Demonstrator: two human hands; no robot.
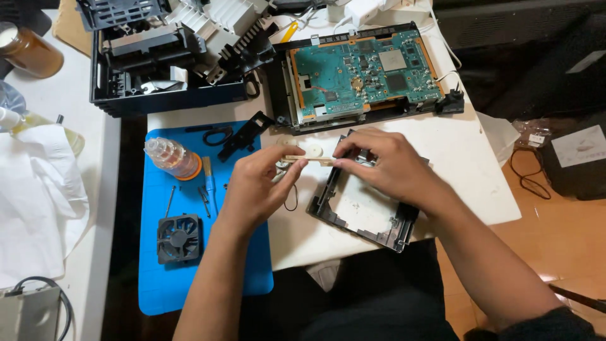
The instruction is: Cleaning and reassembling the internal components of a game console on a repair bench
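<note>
Right of the white table (pixel 467 158), on the brown floor, sits a black box (pixel 577 167) with a white rectangular label (pixel 584 146) on top — beside it, nearer the table, a clear plastic bag (pixel 533 134) bearing a small white label.

One head-worn view looks steeply down, close over the white table (pixel 467 170); hands (pixel 252 189) fill its centre.

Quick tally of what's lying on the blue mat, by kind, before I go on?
Clear bottle with orange base: 1
Black cooling fan: 1
Thin hand tools: about 3, too small to tell apart
Black plastic bracket, partly on the blue mat: 1
Total: about 6
</note>
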